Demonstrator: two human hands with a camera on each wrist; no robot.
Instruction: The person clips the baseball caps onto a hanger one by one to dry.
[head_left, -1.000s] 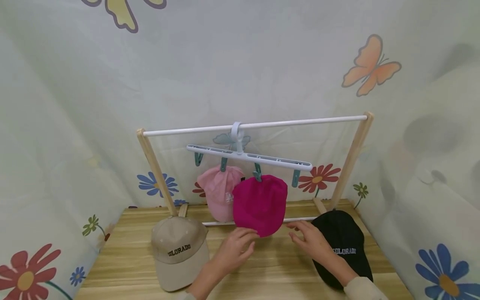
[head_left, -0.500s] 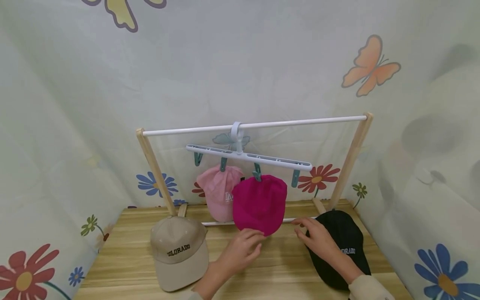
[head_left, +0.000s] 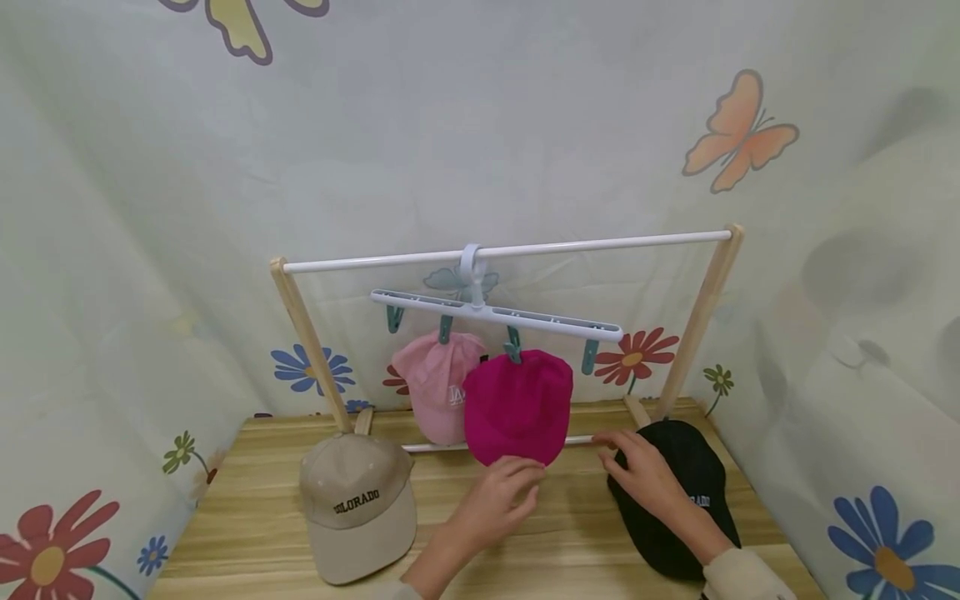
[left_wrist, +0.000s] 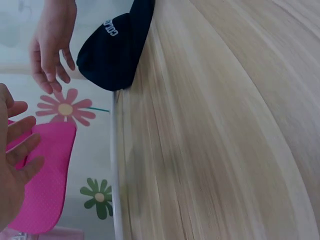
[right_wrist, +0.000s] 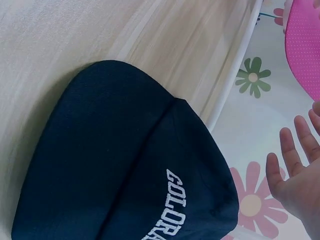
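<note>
A magenta cap hangs by a green clip from a pale hanger, with its brim down. My left hand is at its lower edge with loosely bent fingers; in the left wrist view, the spread fingers of the left hand overlap the brim, and contact is unclear. My right hand hovers apart from the magenta cap, in front of part of a black cap. In the right wrist view, the right hand holds nothing, beside the black cap.
A pink cap hangs behind, left of the magenta one. A beige cap lies on the left of the wooden table. The hanger's hook sits on the white rod of a wooden-legged rack. The outer clips hold nothing.
My left hand has shifted slightly right along the lower edge of the magenta cap. My right hand has drawn away to the right, over the black cap. The hanging caps have barely moved.
</note>
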